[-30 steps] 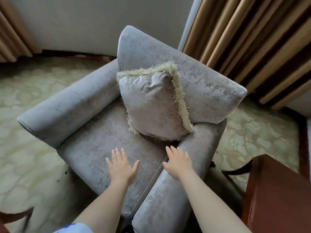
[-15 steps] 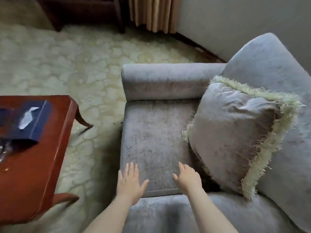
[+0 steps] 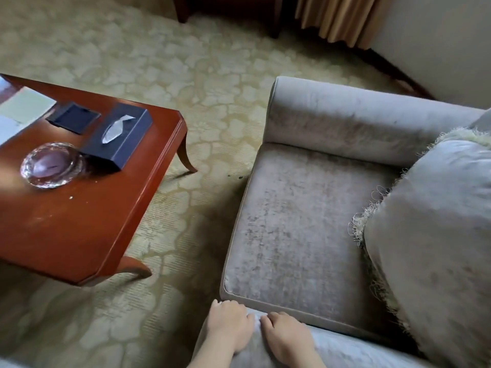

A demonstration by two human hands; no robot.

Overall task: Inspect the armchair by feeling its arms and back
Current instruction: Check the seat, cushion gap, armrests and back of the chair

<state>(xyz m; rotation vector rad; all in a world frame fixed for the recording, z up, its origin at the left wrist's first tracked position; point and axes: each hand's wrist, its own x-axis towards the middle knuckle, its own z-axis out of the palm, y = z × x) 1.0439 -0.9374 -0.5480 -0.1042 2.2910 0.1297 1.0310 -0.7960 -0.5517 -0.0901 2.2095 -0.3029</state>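
Observation:
The grey velvet armchair fills the right half of the head view. Its far arm runs across the top and its near arm lies along the bottom edge. Both my hands rest side by side on the front end of the near arm. My left hand lies at the arm's tip, fingers bent down over the rounded edge. My right hand sits just right of it, fingers bent onto the fabric. A fringed grey cushion leans on the seat's right side and hides most of the back.
A red-brown wooden coffee table stands left of the chair. It carries a dark tissue box, a glass ashtray and a small dark box. Patterned carpet separates the two. Curtains and dark furniture stand behind.
My view has swung left from the chair's back toward its front and the coffee table. Both hands have slid off the seat and along the near arm to its front end.

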